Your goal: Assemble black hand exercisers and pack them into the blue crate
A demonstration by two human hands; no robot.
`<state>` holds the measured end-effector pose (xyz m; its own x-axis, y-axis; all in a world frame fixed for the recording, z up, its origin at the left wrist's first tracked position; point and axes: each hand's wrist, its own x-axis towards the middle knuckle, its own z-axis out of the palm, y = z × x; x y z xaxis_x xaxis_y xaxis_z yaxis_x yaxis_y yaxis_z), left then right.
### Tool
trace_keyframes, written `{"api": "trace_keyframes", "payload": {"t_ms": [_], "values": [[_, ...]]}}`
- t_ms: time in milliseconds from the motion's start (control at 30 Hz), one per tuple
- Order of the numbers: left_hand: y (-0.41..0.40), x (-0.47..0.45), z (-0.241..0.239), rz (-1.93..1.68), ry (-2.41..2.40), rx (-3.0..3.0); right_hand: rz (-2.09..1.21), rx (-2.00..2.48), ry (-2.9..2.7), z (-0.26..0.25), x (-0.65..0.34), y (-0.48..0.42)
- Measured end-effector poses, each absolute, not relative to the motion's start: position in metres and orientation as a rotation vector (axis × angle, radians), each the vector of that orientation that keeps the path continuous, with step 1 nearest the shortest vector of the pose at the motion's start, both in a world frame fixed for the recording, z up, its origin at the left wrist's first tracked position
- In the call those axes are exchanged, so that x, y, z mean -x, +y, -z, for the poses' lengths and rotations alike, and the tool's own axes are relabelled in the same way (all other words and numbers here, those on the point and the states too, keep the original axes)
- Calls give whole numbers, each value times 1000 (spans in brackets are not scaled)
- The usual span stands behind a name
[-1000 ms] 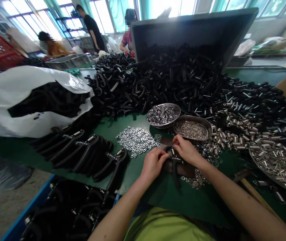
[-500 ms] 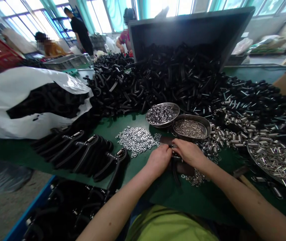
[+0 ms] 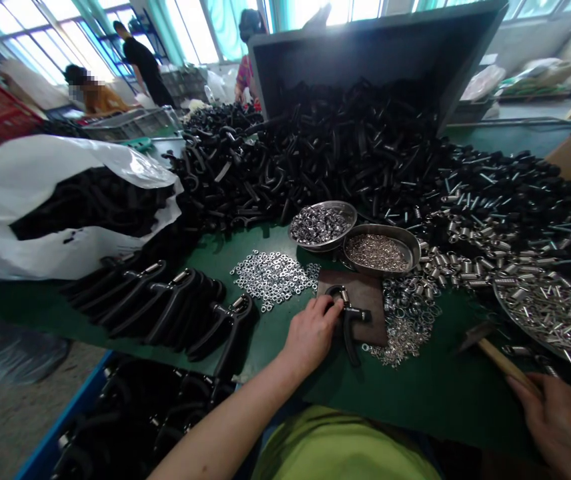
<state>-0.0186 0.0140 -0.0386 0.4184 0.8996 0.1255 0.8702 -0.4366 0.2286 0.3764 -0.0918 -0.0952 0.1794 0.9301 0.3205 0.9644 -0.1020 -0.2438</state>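
My left hand [image 3: 311, 335] has its fingers closed on a black hand grip exerciser [image 3: 351, 333] with a metal spring. The exerciser lies over a dark brown square plate [image 3: 373, 293] on the green table. At the lower right, my right hand [image 3: 555, 417] is wrapped round the wooden handle of a hammer [image 3: 495, 353], its dark head pointing left over the table. Silvery nuts [image 3: 270, 280] are heaped left of the plate. Rings and tiny metal parts [image 3: 403, 333] lie along its right side. Several assembled hand grips [image 3: 165, 293] lie in a row to the left.
Two metal bowls [image 3: 323, 227] of small parts stand behind the plate. A big pile of black handles [image 3: 290, 160] spills from a grey bin [image 3: 375, 47]. Springs and a tray of metal pins [image 3: 555, 327] are at right. A blue crate [image 3: 60, 427] sits lower left. People work beyond.
My right hand has left the hand grip exerciser, moved down to the right and taken hold of the hammer. My left hand has stayed on the exerciser. The view has shifted slightly.
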Motion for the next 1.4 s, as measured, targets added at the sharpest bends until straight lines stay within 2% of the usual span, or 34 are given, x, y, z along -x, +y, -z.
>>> {"api": "trace_keyframes", "payload": {"t_ms": [100, 233, 333, 467, 700, 867, 1000, 1133, 1200, 1300, 1400], "values": [[11, 18, 38, -339, 1610, -2483, -223, 2093, -1644, 57, -329, -65], [11, 16, 39, -344, 1608, -2449, -563, 1722, -1823, 8, -242, -12], [10, 16, 39, -365, 1608, -2433, -652, 1577, -1992, 6, -200, 22], [11, 17, 42, -435, 1605, -2381, -678, 1593, -2155, 15, -188, 33], [11, 24, 55, -666, 1642, -2117, -506, 1529, -2262, 13, -191, -2], [12, 23, 54, -585, 1640, -2182, -411, 1575, -2243, 25, -204, -15], [17, 25, 49, -696, 1528, -2014, 17, 1760, -2085, 35, -253, -48], [21, 23, 45, -944, 1318, -1214, 582, 2094, -1996, 63, -319, -90], [18, 17, 43, -984, 1226, -836, 744, 2198, -1993, 77, -344, -103], [9, 7, 40, -959, 1140, -539, 735, 2234, -2014, 86, -361, -106], [-3, 0, 38, -895, 1107, -547, 602, 2149, -2015, 81, -353, -88]]}}
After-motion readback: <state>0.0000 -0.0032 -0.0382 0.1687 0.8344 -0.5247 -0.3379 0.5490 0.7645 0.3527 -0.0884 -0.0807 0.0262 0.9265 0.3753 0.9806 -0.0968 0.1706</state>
